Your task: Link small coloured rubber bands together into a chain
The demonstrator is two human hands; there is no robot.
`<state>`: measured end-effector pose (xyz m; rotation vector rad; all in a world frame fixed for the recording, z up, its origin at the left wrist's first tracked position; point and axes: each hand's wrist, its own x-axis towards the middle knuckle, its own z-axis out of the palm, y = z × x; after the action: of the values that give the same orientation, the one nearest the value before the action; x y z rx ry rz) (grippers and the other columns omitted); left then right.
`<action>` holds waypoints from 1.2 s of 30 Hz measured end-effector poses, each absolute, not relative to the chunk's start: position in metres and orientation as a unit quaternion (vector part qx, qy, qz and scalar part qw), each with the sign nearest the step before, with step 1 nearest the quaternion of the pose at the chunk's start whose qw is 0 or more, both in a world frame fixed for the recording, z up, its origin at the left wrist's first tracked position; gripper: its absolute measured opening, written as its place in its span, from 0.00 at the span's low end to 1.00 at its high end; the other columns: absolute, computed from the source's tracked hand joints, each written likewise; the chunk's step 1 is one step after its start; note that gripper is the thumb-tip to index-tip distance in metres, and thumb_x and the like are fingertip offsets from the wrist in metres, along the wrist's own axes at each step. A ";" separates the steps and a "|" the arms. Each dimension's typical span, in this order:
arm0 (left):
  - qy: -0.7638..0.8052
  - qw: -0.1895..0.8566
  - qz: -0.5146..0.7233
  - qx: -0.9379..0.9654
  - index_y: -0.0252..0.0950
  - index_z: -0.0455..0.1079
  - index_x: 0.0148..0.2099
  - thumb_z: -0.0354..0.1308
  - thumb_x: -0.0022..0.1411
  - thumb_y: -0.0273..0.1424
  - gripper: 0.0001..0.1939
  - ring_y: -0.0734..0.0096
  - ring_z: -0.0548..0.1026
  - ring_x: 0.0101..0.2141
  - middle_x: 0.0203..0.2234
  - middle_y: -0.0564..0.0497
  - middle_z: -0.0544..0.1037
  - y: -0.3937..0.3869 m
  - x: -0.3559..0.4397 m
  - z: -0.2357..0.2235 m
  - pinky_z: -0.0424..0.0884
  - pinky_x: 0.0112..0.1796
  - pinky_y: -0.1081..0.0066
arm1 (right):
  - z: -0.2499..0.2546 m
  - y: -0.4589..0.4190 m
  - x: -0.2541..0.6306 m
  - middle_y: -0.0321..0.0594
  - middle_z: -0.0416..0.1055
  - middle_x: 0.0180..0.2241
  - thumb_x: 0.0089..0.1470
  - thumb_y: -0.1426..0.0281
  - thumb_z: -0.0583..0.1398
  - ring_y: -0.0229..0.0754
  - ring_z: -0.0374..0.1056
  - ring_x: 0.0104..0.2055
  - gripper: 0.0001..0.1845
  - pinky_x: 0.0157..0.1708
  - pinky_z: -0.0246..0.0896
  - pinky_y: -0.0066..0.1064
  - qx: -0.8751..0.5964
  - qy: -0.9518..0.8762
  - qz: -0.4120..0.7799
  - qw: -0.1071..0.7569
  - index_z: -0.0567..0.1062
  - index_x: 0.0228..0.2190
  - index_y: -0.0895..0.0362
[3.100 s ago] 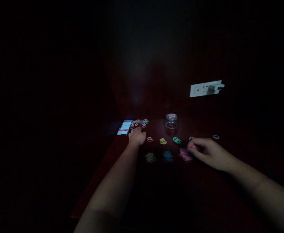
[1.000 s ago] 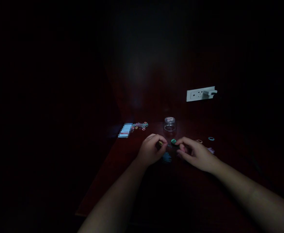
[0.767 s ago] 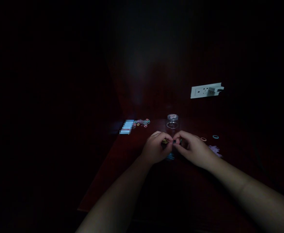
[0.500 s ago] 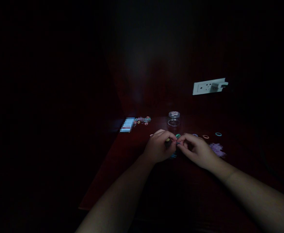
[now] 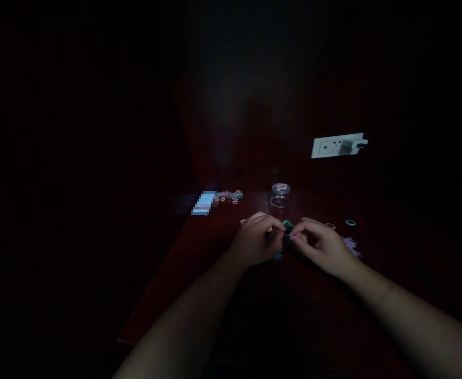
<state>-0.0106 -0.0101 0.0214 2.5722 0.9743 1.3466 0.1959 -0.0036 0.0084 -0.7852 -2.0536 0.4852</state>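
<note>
Strand [image 5: 288,235] of pale blue, thin and drawn straight, spans the narrow gap between two half-curled hands: at its nine o'clock the left hand [image 5: 257,241] pinches one end between thumb and forefinger, and at three o'clock the right hand [image 5: 323,245] pinches the other. Green bands [image 5: 287,224] lie just beyond, at twelve, with a lidded clear jar [image 5: 280,199] farther off that way. A blue pile [image 5: 277,255] (partly hidden by the left hand) sits at seven; a purple pile [image 5: 350,246] shows at three, past the right hand. At ten o'clock a lit phone [image 5: 204,202] rests beside a mixed heap of bands [image 5: 229,196] on the dark red table [image 5: 183,273].
</note>
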 end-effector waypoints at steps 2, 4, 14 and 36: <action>0.319 0.039 0.442 0.838 0.38 0.69 0.37 0.56 0.60 0.25 0.03 0.68 0.73 0.36 0.31 0.52 0.77 -0.010 -0.011 0.021 0.70 0.39 0.67 | 0.008 -0.004 0.195 0.36 0.66 0.26 0.58 0.70 0.60 0.37 0.61 0.25 0.03 0.26 0.59 0.30 -0.313 -0.823 0.202 0.428 0.73 0.32 0.56; 0.319 0.040 0.444 0.836 0.38 0.69 0.37 0.56 0.60 0.25 0.04 0.68 0.73 0.36 0.31 0.52 0.77 -0.010 -0.011 0.021 0.70 0.39 0.66 | 0.008 -0.004 0.195 0.35 0.66 0.26 0.57 0.69 0.60 0.37 0.61 0.24 0.03 0.25 0.59 0.29 -0.313 -0.823 0.212 0.424 0.73 0.33 0.56; 0.316 0.050 0.440 0.839 0.38 0.70 0.38 0.57 0.60 0.26 0.04 0.67 0.74 0.37 0.32 0.51 0.78 -0.009 -0.012 0.020 0.70 0.39 0.66 | 0.003 -0.002 0.194 0.35 0.67 0.26 0.57 0.69 0.61 0.36 0.62 0.24 0.05 0.25 0.60 0.29 -0.313 -0.822 0.216 0.424 0.72 0.36 0.55; 0.306 0.046 0.444 0.841 0.38 0.70 0.38 0.57 0.60 0.26 0.04 0.67 0.73 0.36 0.32 0.51 0.78 -0.009 -0.011 0.020 0.70 0.39 0.66 | 0.006 -0.001 0.197 0.38 0.69 0.27 0.63 0.67 0.56 0.40 0.65 0.30 0.09 0.31 0.61 0.32 -0.322 -0.837 0.192 0.399 0.73 0.32 0.56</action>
<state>-0.0107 -0.0088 0.0196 2.5671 0.9349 1.3561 0.1968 -0.0013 0.0064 -0.8142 -2.1186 0.4850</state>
